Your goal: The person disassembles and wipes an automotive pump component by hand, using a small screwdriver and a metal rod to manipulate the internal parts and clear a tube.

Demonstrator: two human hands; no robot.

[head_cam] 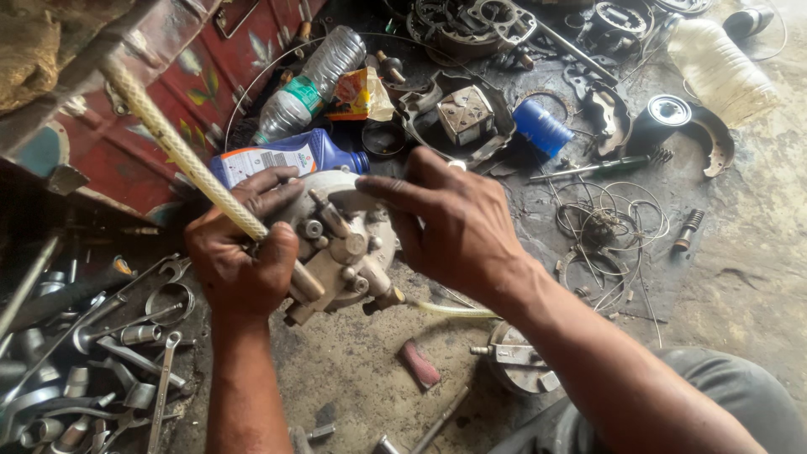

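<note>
The left hand (239, 265) is closed around a braided hose (181, 151) that runs up toward the top left, and its fingers also steady a grey metal pump (345, 244) held just above the greasy floor (740, 269). The right hand (458, 227) comes in from the right and rests on the pump's top, fingers bent, thumb and forefinger pinched at its rim; what they pinch is too small to tell. Just behind the pump lies a blue bottle (294, 154) on its side, with a clear plastic bottle (311, 84) beyond it. Spanners (160, 378) are heaped at the lower left. A blue filter (542, 128) and loose wire rings (605, 223) lie to the right.
</note>
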